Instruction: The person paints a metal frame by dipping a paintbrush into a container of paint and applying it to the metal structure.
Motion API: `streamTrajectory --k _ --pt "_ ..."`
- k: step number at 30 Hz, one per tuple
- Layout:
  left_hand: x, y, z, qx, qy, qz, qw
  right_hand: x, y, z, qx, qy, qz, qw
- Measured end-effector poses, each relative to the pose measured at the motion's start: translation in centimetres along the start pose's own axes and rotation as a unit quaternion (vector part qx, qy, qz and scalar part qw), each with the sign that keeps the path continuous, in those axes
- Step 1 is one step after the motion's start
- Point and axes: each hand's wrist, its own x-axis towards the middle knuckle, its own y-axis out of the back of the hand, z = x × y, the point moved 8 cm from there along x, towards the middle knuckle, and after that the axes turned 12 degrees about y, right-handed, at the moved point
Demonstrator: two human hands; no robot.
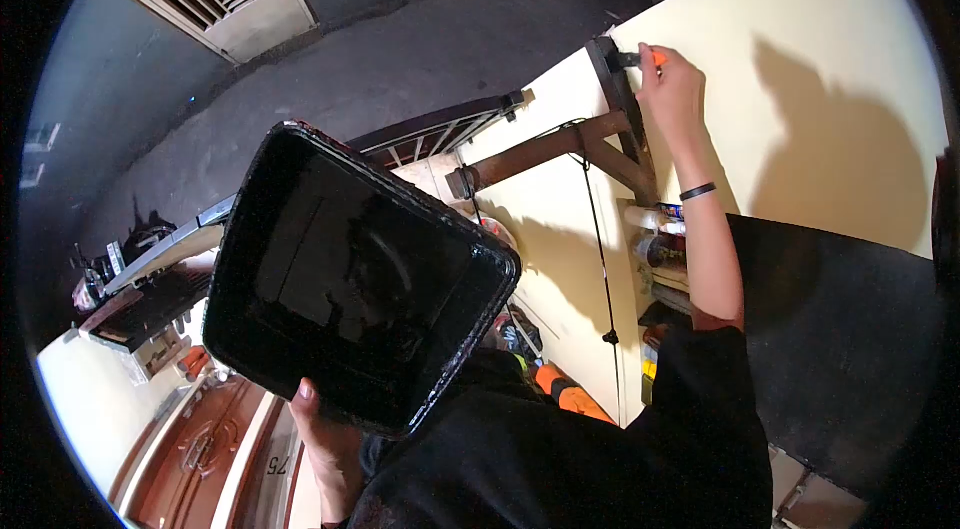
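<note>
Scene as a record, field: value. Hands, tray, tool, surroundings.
left hand: grips black tray at its near edge
tray interior: glossy black; liquid depth unclear
right hand: holds orange-handled tool, probably a brush
tool position: dark end at upright of brown bracket
backdrop: pale wall, shadowed
cord: black, runs from bracket
wristband: black, right wrist

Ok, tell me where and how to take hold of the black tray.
The black tray is probably best taken by its near rim, from below, thumb hooked over and palm supporting underneath. The raised rim offers purchase, as the left hand shows, and the glossy, wet-looking inside is better left untouched.
</note>
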Motion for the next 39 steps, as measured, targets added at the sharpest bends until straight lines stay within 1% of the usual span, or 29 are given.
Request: streamTrajectory --k 1,3,5,7,8,9,12,13,15,17,18,19,21,22,24,25,26,27,28,30,31,33,34,35,36,37,38,39 --pt "-0.1 -0.4 0.2 0.004 0.01 0.001 1.0 0.4 0.0 -0.4 -0.001 -0.002 -0.002 1.0" --pt "0.0 -0.7 0.0 0.012 0.023 -0.001 1.0 1.4 0.4 -1.2 -0.012 0.045 0.042 0.998" --pt "0.3 -0.6 -0.1 0.002 0.015 0.005 1.0 1.3 0.0 -1.2 0.012 0.041 0.046 0.998" --pt "0.1 -0.4 0.0 0.025 0.014 0.019 0.999 0.3 -0.9 -0.5 -0.009 0.038 0.003 0.999" --pt "0.0 -0.1 0.0 0.044 0.015 0.033 0.998 -0.7 -0.5 -0.2 0.0 0.017 0.017 1.0" --pt "0.0 0.2 -0.1 0.041 0.015 0.035 0.998 -1.5 0.0 -0.4 0.0 0.02 0.015 1.0" --pt "0.6 0.2 -0.4 0.019 0.012 0.022 0.999 -2.7 1.1 0.0 -0.038 -0.051 -0.027 0.998" --pt "0.8 -0.4 -0.4 0.006 0.007 0.019 1.0 -2.3 1.2 -0.1 -0.04 -0.054 -0.028 0.997" --pt "0.8 -0.7 -0.3 0.003 0.012 0.01 1.0 -0.7 1.8 -1.1 -0.013 0.027 0.043 0.999" --pt "1.2 -0.5 -0.4 0.001 0.038 -0.022 0.999 0.8 1.1 -1.9 -0.001 0.042 0.048 0.998" --pt "1.2 -0.7 -0.5 0.006 0.04 -0.024 0.999 1.1 0.3 -1.4 0.001 0.045 0.028 0.999" --pt "1.2 -0.9 -0.4 0.006 0.033 -0.021 0.999 0.2 0.3 -0.9 0.001 0.04 0.03 0.999" --pt "1.5 -0.8 -0.3 0.001 0.023 -0.019 1.0 -2.1 0.2 0.6 0.053 -0.003 0.019 0.998" --pt "1.6 -0.7 -0.5 -0.003 0.031 -0.034 0.999 -3.6 0.6 1.1 0.055 -0.015 0.004 0.998" --pt "1.8 -0.7 -0.9 -0.01 0.04 -0.049 0.998 -7.1 2.4 0.8 -0.061 0.127 0.075 0.987" --pt "1.9 -0.6 -1.0 -0.012 0.033 -0.043 0.998 -8.6 3.4 0.2 -0.062 0.128 0.075 0.987" --pt "1.9 -0.7 -1.0 -0.012 0.026 -0.038 0.999 -10.1 4.0 1.0 -0.028 0.031 0.037 0.998" --pt "1.9 -1.1 -0.8 -0.012 0.027 -0.039 0.999 -11.2 4.0 2.2 0.006 -0.068 -0.001 0.998" --pt "1.7 -1.8 -0.5 -0.002 0.03 -0.052 0.998 -11.1 4.0 2.8 0.005 -0.072 0.001 0.997" --pt "1.6 -2.6 -0.5 0.019 0.038 -0.07 0.997 -10.9 5.2 2.2 -0.059 0.06 0.071 0.994" --pt "1.8 -2.5 -0.3 0.04 0.032 -0.064 0.997 -11.5 4.4 2.1 0.116 -0.15 0.071 0.979" --pt "1.9 -2.5 -0.7 0.073 0.028 -0.065 0.995 -10.1 4.4 0.3 0.07 -0.059 0.098 0.991" --pt "2.0 -2.1 -1.0 0.055 0.043 -0.055 0.996 -10.4 3.9 0.1 0.066 -0.035 0.065 0.995" --pt "2.1 -1.9 -1.1 0.035 0.056 -0.043 0.997 -11.5 4.1 0.6 0.069 -0.04 0.071 0.994" --pt "1.9 -3.1 -1.1 0.042 0.053 -0.063 0.996 -13.5 4.3 1.4 0.066 -0.061 0.083 0.993" --pt "1.9 -3.3 -1.1 0.045 0.051 -0.064 0.996 -15.4 4.5 2.1 0.061 -0.08 0.093 0.991" --pt "1.8 -3.4 -1.2 0.054 0.056 -0.056 0.995 -17.2 5.6 1.9 0.054 -0.048 0.155 0.985" --pt "1.7 -3.4 -1.4 0.063 0.062 -0.049 0.995 -18.8 6.4 2.0 0.055 -0.05 0.156 0.985"
